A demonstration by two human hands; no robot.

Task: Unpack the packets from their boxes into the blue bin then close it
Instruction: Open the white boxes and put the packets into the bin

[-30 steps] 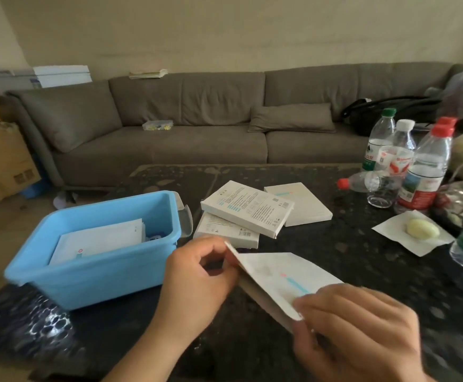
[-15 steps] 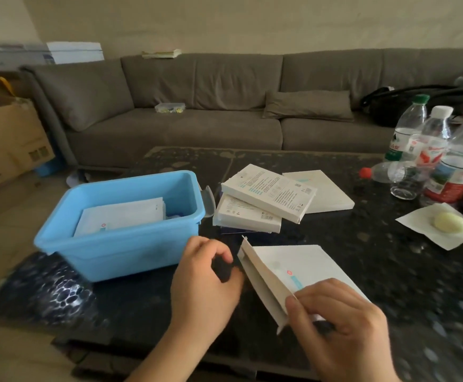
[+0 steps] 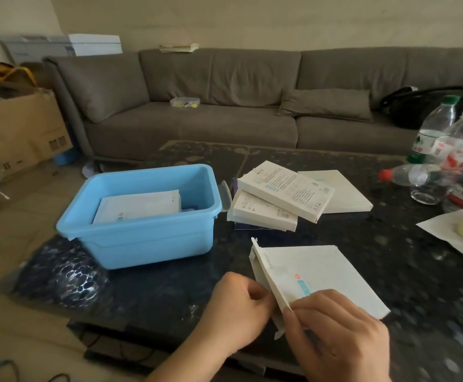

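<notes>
up and left of the left hand (image 3: 237,304), the blue bin (image 3: 145,238) sits open on the dark surface (image 3: 417,271) with white packets (image 3: 138,206) inside. both hands pinch a flat white box (image 3: 315,274); right hand (image 3: 335,334) grips its near corner. beyond them lie stacked boxes (image 3: 282,193).

1. The left hand (image 3: 236,301) and right hand (image 3: 335,334) both pinch the near corner of a white box (image 3: 315,274), tilted above the dark tabletop (image 3: 390,244).
2. The blue bin (image 3: 147,232) stands open to the left, white packets (image 3: 139,206) inside.
3. Three more boxes (image 3: 282,194) lie stacked just beyond, with bottles (image 3: 450,158) at the right.
</notes>
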